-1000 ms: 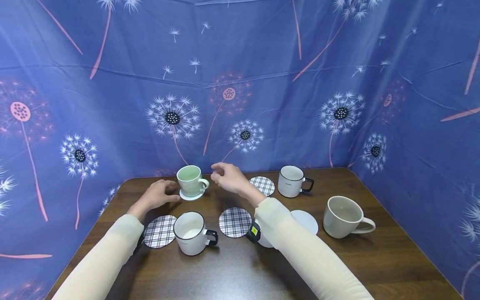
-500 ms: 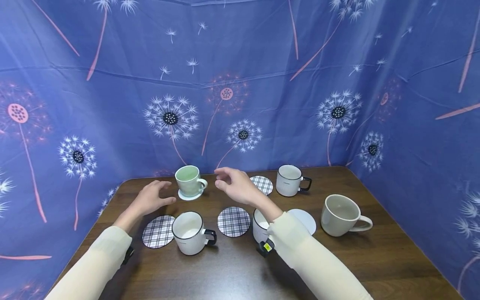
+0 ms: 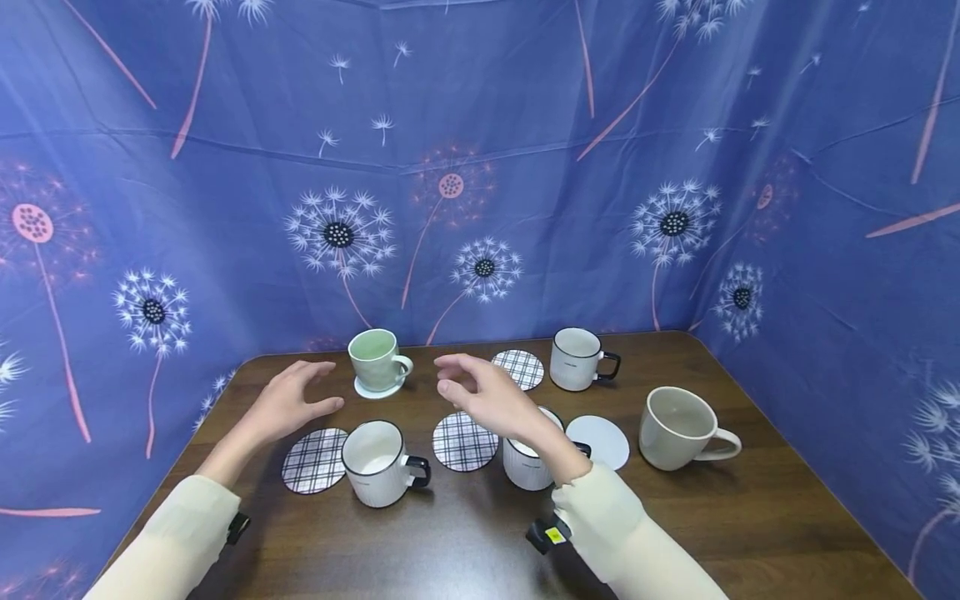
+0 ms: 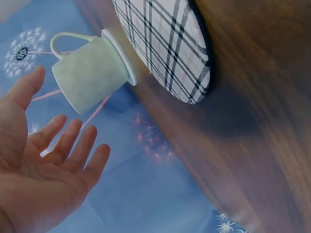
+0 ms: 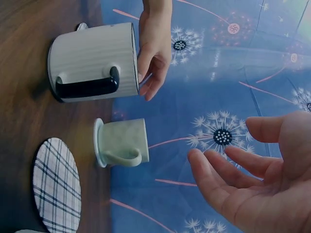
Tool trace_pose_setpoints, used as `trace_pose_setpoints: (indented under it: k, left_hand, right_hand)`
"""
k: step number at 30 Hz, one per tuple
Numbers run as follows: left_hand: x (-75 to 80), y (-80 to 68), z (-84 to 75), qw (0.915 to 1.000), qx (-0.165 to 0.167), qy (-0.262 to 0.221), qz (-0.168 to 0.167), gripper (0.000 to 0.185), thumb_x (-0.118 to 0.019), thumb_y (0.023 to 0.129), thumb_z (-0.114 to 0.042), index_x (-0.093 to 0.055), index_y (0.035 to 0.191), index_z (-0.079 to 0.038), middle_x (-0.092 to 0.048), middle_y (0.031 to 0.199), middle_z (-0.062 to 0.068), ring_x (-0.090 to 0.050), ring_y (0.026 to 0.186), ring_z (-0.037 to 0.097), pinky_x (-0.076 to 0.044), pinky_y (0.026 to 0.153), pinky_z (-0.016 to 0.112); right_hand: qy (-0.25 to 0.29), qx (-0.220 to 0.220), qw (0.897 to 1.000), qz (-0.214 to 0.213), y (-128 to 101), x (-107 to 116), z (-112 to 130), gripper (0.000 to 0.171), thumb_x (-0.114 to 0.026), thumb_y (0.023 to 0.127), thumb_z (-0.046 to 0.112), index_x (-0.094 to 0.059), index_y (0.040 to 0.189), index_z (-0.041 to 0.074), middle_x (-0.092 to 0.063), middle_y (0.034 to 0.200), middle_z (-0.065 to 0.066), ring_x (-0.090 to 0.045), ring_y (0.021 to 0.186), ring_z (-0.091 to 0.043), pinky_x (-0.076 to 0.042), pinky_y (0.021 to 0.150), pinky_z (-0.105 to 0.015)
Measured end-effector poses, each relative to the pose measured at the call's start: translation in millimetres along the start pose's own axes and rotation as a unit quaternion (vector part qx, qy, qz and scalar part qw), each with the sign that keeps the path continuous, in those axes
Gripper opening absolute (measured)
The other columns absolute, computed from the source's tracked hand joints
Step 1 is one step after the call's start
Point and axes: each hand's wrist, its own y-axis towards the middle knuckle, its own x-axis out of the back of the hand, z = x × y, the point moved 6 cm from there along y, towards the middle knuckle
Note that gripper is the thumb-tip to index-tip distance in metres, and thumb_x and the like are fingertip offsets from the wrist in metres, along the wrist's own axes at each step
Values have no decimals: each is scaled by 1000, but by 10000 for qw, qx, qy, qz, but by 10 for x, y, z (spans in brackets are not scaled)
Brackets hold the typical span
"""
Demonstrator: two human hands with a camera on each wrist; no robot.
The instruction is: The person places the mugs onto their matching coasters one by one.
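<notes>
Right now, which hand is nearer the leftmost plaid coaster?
Left. The left hand is in the air just beyond the leftmost coaster; the right hand is well to its right, nearer the middle coaster.

Five mugs (image 3: 379,485), five coasters (image 3: 313,461) (apparently)

Creased blue cloth backdrop (image 3: 525,83), white and pink dandelion print (image 3: 339,234), behind and along both sides of table (image 3: 750,533). Tabletop dark brown wood grain, rounded far corners, pale light glare (image 3: 442,562) low centre.
</notes>
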Motion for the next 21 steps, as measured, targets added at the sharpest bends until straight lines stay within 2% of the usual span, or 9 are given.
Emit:
trace_pose_setpoints:
  k: [13,17,21]
  left_hand:
    - [122,-281,-25,9996,-154,150,-180,72,-84,92,-39,-58,148,-2,-64,137,22,-63,122,44,-49,98,66]
    - [141,-348,-34,9993,-205,178,-261,73,-85,92,-38,-57,149,-3,-65,136,22,-63,122,44,-49,98,66]
    - [144,-420,-51,9995,-166,153,-220,74,-83,93,-39,-55,151,-2,-64,137,22,-61,123,45,-48,99,67]
  right_hand:
    - [131,-109,9998,-40,-209,-3,-105,40,-60,109,23,-61,147,9,-71,131,-10,-74,110,-22,-61,89,-31]
    - [374,-106,9992,11,-265,-1,-119,41,-59,109,22,-59,148,7,-70,133,-13,-74,111,-23,-61,91,-33]
    - [637,-99,9979,16,-327,-15,-155,41,-59,109,20,-59,147,5,-68,137,-16,-74,112,-25,-61,90,-30]
